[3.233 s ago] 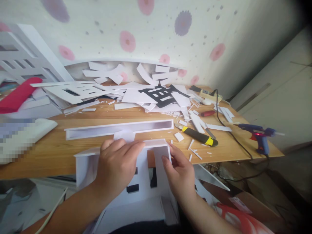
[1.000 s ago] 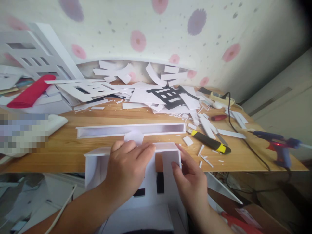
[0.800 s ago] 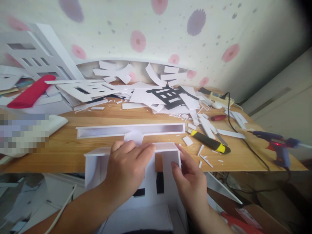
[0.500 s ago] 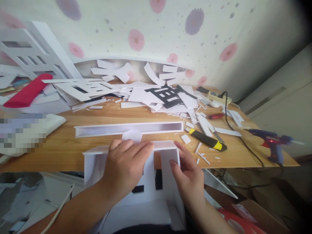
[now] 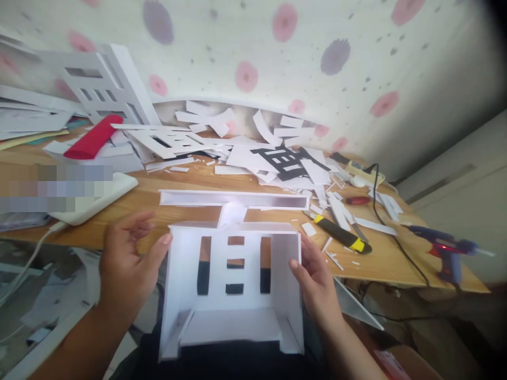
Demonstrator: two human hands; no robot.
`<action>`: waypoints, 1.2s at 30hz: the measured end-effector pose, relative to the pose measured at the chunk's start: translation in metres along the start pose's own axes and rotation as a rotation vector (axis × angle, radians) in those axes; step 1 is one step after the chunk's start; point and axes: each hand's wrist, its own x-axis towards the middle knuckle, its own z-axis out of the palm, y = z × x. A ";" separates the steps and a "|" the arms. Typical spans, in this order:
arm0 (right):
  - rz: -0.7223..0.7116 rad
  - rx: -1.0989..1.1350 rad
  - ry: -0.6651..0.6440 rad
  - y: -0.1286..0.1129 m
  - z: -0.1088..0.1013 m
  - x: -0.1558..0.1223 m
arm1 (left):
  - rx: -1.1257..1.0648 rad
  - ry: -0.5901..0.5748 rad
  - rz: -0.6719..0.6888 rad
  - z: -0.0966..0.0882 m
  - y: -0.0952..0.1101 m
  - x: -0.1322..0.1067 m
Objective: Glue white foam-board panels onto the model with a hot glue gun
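A white foam-board character with raised side walls and cut-out slots [image 5: 233, 285] leans from my lap against the front edge of the wooden table [image 5: 166, 208]. Its long top bar [image 5: 233, 199] lies on the table. My left hand [image 5: 127, 258] is at the piece's left wall, thumb touching the upper left corner, fingers loosely curled and apart. My right hand [image 5: 317, 279] grips the right wall, thumb on the face and fingers behind it.
A yellow-and-black utility knife [image 5: 341, 235] lies right of the piece. A blue glue gun [image 5: 446, 252] with its light on stands at the right edge. A red-handled tool [image 5: 356, 200], a black paper character [image 5: 287, 162], white offcuts and a red roll [image 5: 93, 137] cover the back.
My left hand has come off the top of the piece and moved to its left side, uncovering the slotted face. The view has shifted left and down.
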 end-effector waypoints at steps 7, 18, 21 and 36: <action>0.093 0.001 -0.103 -0.006 -0.004 0.003 | -0.373 -0.209 -0.396 0.001 -0.022 -0.018; -0.074 0.061 0.219 -0.008 0.004 0.001 | -0.631 -0.173 -0.372 0.007 -0.003 -0.034; -0.086 0.098 0.234 -0.016 0.006 0.002 | -0.764 -0.143 -0.368 0.004 0.004 -0.029; -0.061 0.116 -0.058 -0.013 0.011 0.000 | -0.802 -0.171 -0.520 -0.010 0.001 -0.004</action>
